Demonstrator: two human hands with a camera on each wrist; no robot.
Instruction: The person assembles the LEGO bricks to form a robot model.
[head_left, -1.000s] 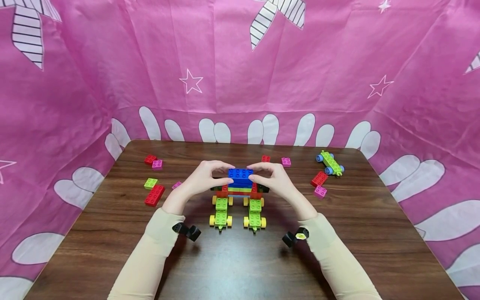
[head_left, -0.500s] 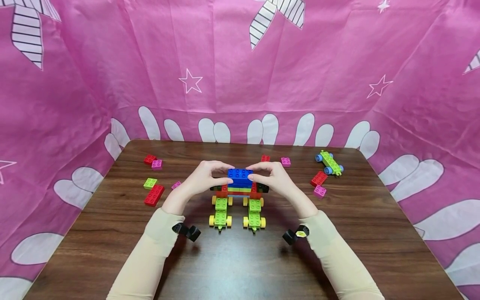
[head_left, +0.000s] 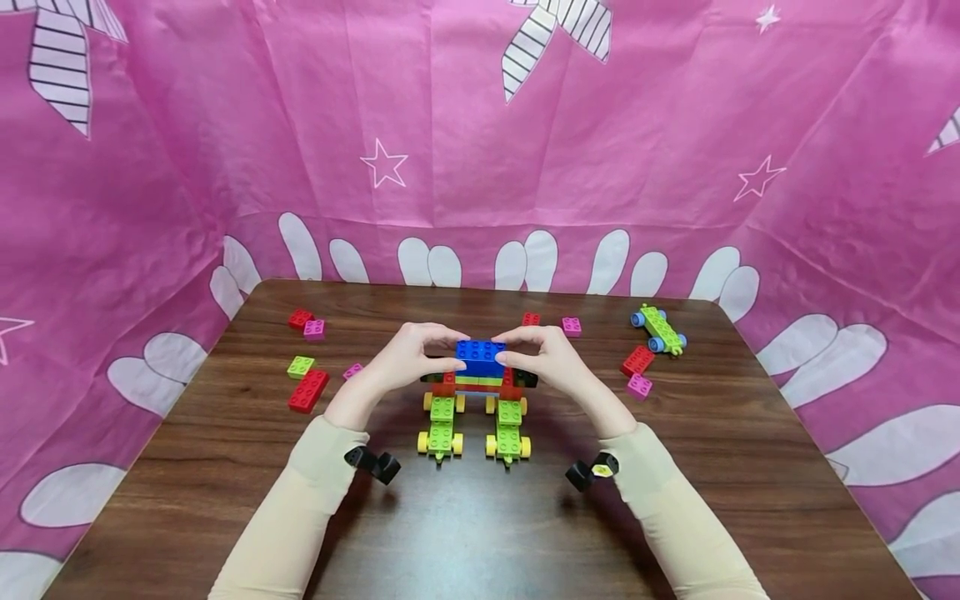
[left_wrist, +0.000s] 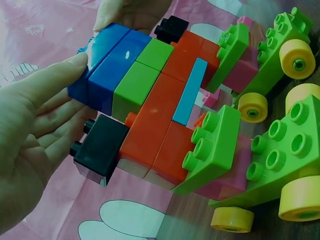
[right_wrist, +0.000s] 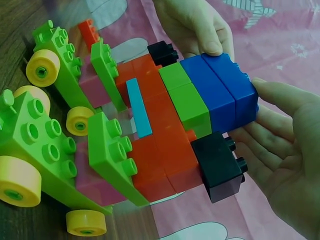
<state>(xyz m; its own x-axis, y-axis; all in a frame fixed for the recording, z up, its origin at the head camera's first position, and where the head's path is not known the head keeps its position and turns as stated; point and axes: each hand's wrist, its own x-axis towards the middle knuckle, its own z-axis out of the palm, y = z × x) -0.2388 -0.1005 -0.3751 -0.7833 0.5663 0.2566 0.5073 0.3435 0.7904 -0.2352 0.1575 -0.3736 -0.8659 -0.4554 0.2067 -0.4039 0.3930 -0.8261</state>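
Note:
At the middle of the table, my left hand (head_left: 405, 360) and right hand (head_left: 551, 360) grip opposite ends of the upper blue brick (head_left: 480, 360), thumbs on its near side. A second blue brick (left_wrist: 112, 75) lies against it below. Under these come green bricks (right_wrist: 190, 107), red bricks (right_wrist: 172, 140) and a thin light-blue piece (right_wrist: 139, 107). A black brick (left_wrist: 102, 147) juts out on each side. Lower down are green studded pieces (left_wrist: 215, 150) and pink bricks. Two green wheeled bases (head_left: 441, 437) with yellow wheels carry the whole model. The far-side fingers are partly hidden.
Left on the brown table (head_left: 480, 542) lie red bricks (head_left: 308, 391), a lime brick (head_left: 301, 367) and pink bricks (head_left: 314, 329). To the right are a red brick (head_left: 638, 361), a pink brick (head_left: 640, 386) and a lime wheeled base (head_left: 659, 328) with blue wheels. Pink cloth (head_left: 450, 192) hangs behind.

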